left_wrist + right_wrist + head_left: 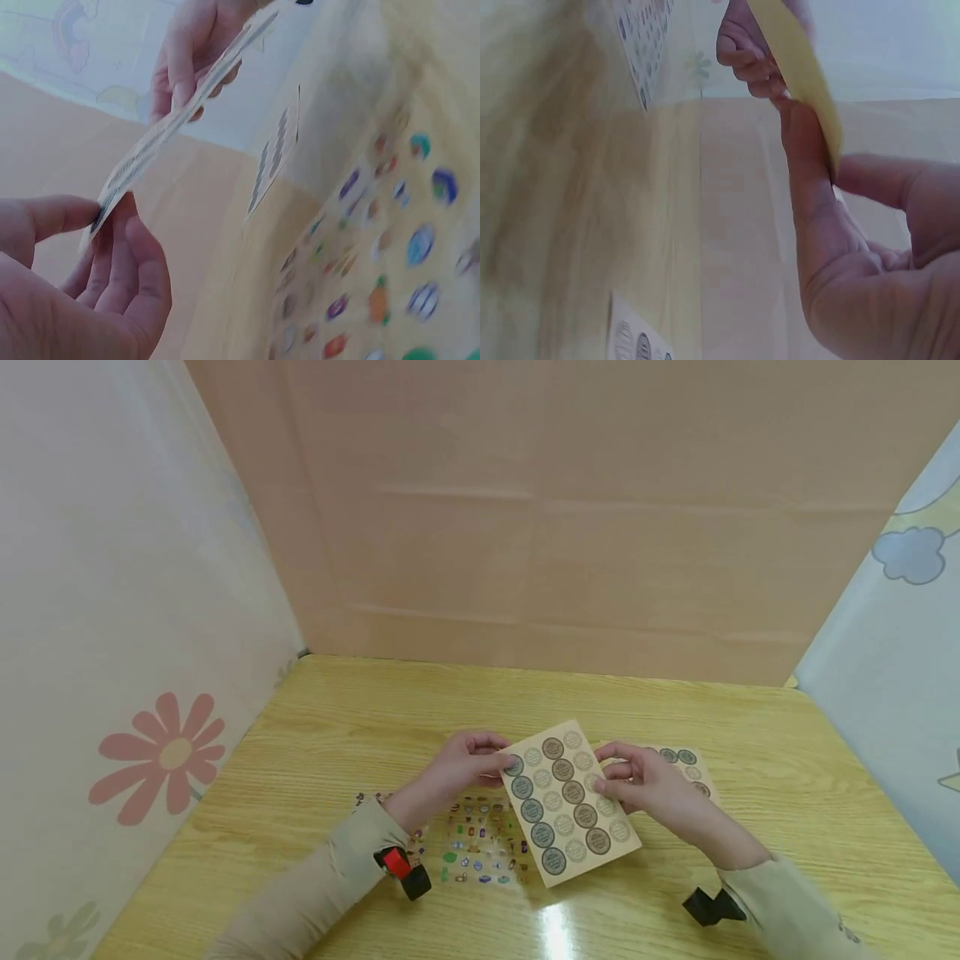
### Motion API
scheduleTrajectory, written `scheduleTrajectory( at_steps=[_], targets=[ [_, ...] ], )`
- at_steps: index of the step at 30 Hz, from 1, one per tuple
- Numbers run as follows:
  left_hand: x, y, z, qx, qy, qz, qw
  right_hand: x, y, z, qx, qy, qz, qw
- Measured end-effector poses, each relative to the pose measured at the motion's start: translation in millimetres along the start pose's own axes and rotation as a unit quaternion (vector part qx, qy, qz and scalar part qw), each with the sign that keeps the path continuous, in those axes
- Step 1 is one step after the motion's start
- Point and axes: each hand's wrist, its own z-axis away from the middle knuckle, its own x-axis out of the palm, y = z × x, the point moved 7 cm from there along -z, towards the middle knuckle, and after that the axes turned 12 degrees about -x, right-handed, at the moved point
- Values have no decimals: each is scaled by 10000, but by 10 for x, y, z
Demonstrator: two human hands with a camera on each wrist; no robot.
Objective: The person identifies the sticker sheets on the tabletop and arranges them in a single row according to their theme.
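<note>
A cream sticker sheet [558, 810] with columns of round, stamp-like stickers is held up, tilted, above the table. My left hand [472, 762] pinches its upper left corner between thumb and fingers; the left wrist view shows this left hand [97, 277] with the sheet [161, 139] nearly edge-on. On the opposite edge, my right hand [645, 785] pinches the sheet with thumb and fingers. From the right wrist, the right hand [855, 247] grips the sheet's plain yellowish back [802, 67].
A clear sheet of small colourful stickers [483, 843] lies on the wooden table [360, 702], partly under the left forearm. Another round-sticker sheet [693, 768] lies behind the right hand. Brown paper [555, 527] stands at the back, with patterned panels [150, 610] at the sides.
</note>
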Motion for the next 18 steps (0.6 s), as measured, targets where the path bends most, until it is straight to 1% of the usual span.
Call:
scheduleTrajectory(
  at_steps=[3,5,7,10,12,14,18],
  targets=[
    [111,-65,51,-24,10,354,9994,-8,16,100,34,420,61,9991],
    [203,-124,90,-88,-71,571,9983,0,48,170,55,653,-54,9978],
    [285,-186,131,-136,-114,669,9976,26,101,236,102,803,-208,9965],
    [354,-284,178,-257,-1,744,9969,101,193,310,136,797,-533,9953],
    [367,-345,195,-328,159,737,9966,147,249,345,176,735,-728,9945],
    [371,-394,199,-391,298,729,9961,177,290,370,172,668,-892,9936],
    [397,-457,185,-406,416,655,9962,177,362,400,225,651,-1153,9909]
  ],
)
